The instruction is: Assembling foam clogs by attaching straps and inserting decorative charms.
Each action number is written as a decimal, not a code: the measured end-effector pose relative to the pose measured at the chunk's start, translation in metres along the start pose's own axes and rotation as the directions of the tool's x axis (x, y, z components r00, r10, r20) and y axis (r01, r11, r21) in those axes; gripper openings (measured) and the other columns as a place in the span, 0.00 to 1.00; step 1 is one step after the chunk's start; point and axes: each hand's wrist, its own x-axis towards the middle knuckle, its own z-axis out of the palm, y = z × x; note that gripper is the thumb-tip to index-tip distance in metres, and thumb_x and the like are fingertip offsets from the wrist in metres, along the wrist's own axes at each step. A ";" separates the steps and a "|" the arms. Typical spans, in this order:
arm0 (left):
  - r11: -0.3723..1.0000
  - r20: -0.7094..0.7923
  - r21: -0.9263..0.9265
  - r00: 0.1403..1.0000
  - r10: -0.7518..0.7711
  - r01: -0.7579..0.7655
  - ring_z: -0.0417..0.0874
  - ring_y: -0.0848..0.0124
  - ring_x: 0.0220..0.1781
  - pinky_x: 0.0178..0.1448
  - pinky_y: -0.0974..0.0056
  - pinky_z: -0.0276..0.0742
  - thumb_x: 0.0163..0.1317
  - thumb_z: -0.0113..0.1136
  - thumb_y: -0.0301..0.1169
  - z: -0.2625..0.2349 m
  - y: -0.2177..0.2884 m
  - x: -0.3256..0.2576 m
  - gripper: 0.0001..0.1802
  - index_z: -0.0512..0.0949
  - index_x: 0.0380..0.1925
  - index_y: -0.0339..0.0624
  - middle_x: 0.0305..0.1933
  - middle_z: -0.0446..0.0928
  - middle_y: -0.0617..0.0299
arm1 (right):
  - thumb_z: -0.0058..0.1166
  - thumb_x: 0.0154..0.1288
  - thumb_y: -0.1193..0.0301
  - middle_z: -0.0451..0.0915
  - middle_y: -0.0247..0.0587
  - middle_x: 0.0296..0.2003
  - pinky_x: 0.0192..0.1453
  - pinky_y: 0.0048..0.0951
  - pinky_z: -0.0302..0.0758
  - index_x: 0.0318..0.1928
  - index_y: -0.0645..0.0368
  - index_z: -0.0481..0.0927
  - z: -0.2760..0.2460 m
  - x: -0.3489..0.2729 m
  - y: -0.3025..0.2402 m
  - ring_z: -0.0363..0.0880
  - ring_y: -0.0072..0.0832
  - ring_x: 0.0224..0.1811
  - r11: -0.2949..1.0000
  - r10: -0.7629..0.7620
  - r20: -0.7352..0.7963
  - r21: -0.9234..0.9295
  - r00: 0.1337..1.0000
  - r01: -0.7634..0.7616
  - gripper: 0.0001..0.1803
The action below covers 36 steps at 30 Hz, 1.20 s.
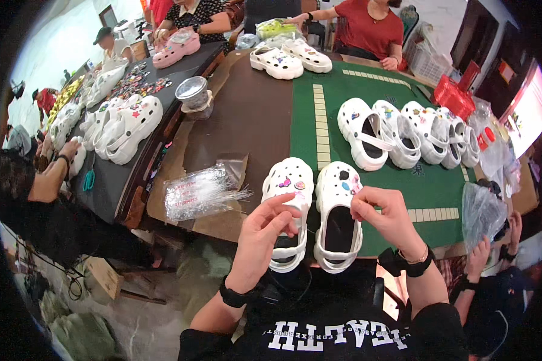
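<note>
Two white clogs lie side by side in front of me, toes pointing away. The left clog [292,174] carries small coloured charms on its toe; the right clog [338,195] has a black charm, a blue one and a pink one. My left hand [265,225] hovers over the left clog's opening, its fingers loosely curled and apart, with nothing visible in them. Beside the right clog's upper, my right hand [386,213] has thumb and fingertips pinched together; whatever they hold, if anything, is too small to make out.
A plastic bag of thin clear strands [202,192] lies to the left, below a lidded tub [193,96]. Several decorated white clogs [364,135] line the green mat at right. Clear plastic bags [485,207] hang at the right edge. Co-workers sit around the tables.
</note>
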 end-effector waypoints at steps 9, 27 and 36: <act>1.000 0.032 0.001 0.999 0.010 -0.010 0.80 0.74 0.37 0.45 0.68 0.77 0.72 0.54 0.25 0.020 -0.011 -0.005 0.07 0.79 0.42 0.34 0.37 0.82 0.58 | 0.58 0.66 0.71 0.81 0.43 0.26 0.31 0.29 0.72 0.35 0.64 0.82 -0.006 -0.037 0.020 0.78 0.31 0.25 0.991 -0.011 -0.015 -0.130 1.000 0.009 0.08; 0.953 0.062 0.290 0.995 0.072 -0.087 0.82 0.74 0.39 0.48 0.69 0.78 0.73 0.53 0.24 0.044 -0.014 -0.023 0.07 0.78 0.42 0.32 0.40 0.84 0.54 | 0.59 0.65 0.71 0.82 0.43 0.38 0.45 0.36 0.78 0.45 0.61 0.81 0.028 -0.047 0.009 0.82 0.41 0.40 0.955 -0.264 -0.057 -0.157 0.963 0.253 0.11; 0.686 0.178 0.685 0.970 0.166 -0.244 0.83 0.68 0.39 0.50 0.66 0.76 0.64 0.64 0.25 0.016 -0.018 -0.018 0.11 0.77 0.45 0.35 0.39 0.83 0.56 | 0.54 0.68 0.69 0.76 0.43 0.32 0.39 0.39 0.76 0.37 0.59 0.77 0.014 -0.053 0.035 0.79 0.42 0.35 0.977 -0.157 0.024 -0.143 0.987 0.159 0.06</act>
